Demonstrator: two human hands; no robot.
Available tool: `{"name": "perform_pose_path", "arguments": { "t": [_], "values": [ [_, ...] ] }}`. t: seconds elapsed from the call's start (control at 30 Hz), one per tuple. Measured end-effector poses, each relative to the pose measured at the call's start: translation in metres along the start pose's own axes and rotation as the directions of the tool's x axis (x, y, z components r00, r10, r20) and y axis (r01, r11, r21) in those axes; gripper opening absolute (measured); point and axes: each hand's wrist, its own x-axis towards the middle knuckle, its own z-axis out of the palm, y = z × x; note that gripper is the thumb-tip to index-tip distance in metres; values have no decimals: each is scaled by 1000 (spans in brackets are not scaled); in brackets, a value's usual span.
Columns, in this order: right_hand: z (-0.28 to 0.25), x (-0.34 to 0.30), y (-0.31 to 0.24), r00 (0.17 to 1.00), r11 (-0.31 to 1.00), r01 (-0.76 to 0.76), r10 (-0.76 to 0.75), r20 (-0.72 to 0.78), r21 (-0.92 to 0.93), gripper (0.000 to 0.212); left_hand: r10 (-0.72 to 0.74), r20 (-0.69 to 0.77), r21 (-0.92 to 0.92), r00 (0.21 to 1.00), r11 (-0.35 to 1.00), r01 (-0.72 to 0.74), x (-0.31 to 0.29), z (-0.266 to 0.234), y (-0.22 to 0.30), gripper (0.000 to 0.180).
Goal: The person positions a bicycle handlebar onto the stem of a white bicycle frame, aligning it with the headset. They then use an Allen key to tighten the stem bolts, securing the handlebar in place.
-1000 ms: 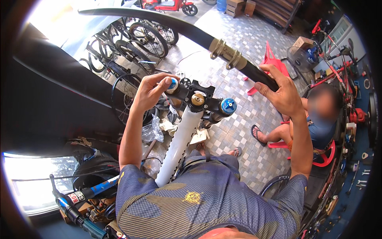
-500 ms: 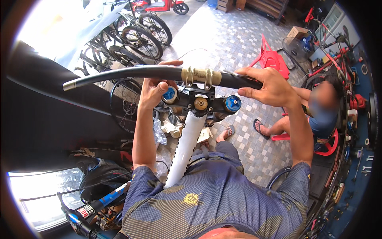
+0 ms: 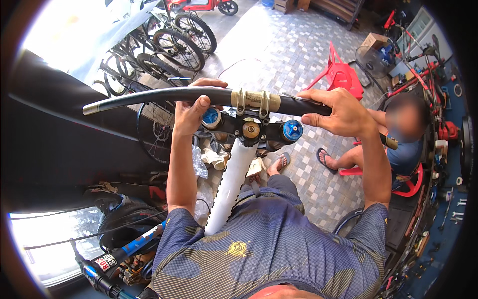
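A black handlebar (image 3: 164, 95) with a gold-coloured middle lies crosswise in the stem (image 3: 253, 113), under two metal clamps. My left hand (image 3: 188, 115) is closed round the bar left of the clamps, thumb in front and fingers behind. On the right side, my right hand (image 3: 344, 110) grips the bar with fingers over its top and thumb along the near side. Below sit two blue fork caps, the left cap (image 3: 211, 117) close by my left hand and the right cap (image 3: 292, 130) apart from my right. A white frame tube (image 3: 233, 187) runs back toward my body.
Several bicycles (image 3: 179, 50) stand at the far left. A seated person (image 3: 406, 139) is at the right, near a red plastic chair (image 3: 341, 74). Tools hang on a blue wall panel (image 3: 450, 214). A blue and black bicycle fork (image 3: 124, 249) lies low on the left.
The handlebar and its gold middle have slid slightly to the right. Its right end now shows past my right forearm. Both hands stay on the bar.
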Motion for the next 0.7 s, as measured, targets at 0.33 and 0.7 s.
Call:
{"name": "perform_pose_path", "arguments": {
  "t": [0.33,0.7],
  "values": [
    [3,-10,-7,998,990,-22,13,-65,-141,47,-13,-40,21,999,1000,14,-1,4,1,44],
    [1,-12,-8,998,986,-41,32,-60,-161,49,-73,23,43,997,996,72,0,-2,0,43]
  ]
}}
